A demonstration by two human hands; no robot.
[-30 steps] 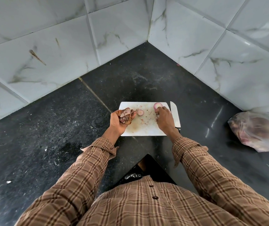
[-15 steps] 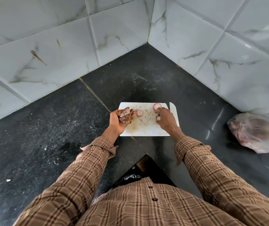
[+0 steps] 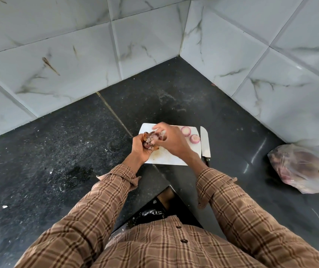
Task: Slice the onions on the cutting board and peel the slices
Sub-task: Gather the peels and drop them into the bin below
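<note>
Black bench [image 3: 77, 151] bearing white cutting board [image 3: 164, 158]; knife [image 3: 205, 142] along its right edge; left hand [image 3: 141, 149] cupping papery peels [image 3: 150, 141], right hand [image 3: 171, 142] pinching into them; two onion slices [image 3: 190, 134] at the board's far-right corner, light, slippery, likely best pinched at rims.

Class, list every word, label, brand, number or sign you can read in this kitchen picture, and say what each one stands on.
None can be read: the cutting board, knife, plastic bag, wall tiles and plaid shirt show no print. The tiles carry only marble veining.
</note>
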